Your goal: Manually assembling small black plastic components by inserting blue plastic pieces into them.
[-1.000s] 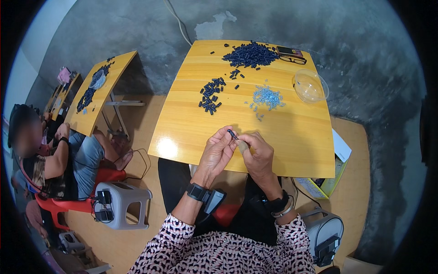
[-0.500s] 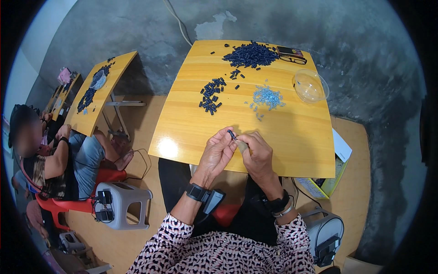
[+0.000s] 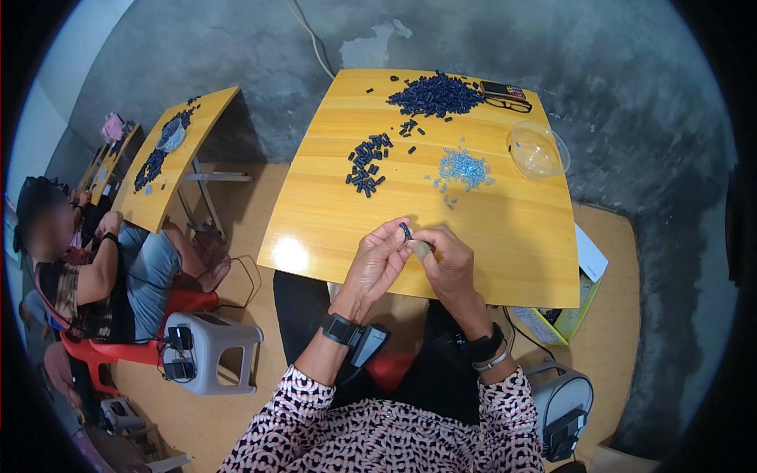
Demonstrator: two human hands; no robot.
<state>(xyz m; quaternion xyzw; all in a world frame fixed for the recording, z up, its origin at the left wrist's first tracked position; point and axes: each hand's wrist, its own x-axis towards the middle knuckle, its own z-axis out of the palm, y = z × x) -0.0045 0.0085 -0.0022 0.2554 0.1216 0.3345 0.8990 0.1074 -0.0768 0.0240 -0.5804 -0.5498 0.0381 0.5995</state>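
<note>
Over the table's near edge, my left hand point(image 3: 377, 256) pinches a small dark cylindrical piece point(image 3: 405, 230) between thumb and fingers. My right hand point(image 3: 448, 260) is closed right beside it, fingertips touching the near end of the piece. A tan cover point(image 3: 421, 250) wraps my right thumb; whatever the right fingertips hold is hidden. Beyond my hands lie a small pile of clear bluish pieces point(image 3: 464, 169) and, left of it, a loose group of dark cylindrical pieces point(image 3: 366, 164). A larger heap of the same dark pieces point(image 3: 435, 94) lies at the far side.
A clear round bowl point(image 3: 539, 150) stands on the wooden table point(image 3: 315, 213) at the right. Glasses point(image 3: 507, 104) and a calculator-like device point(image 3: 501, 91) lie at the far right. A yellow-green crate point(image 3: 579, 307) sits beside the table. Another person point(image 3: 98, 268) sits at a second table on the left.
The dark piece in my left fingers looks slightly turned, and my right fingers have shifted a little around its near end. The piles look the same.
</note>
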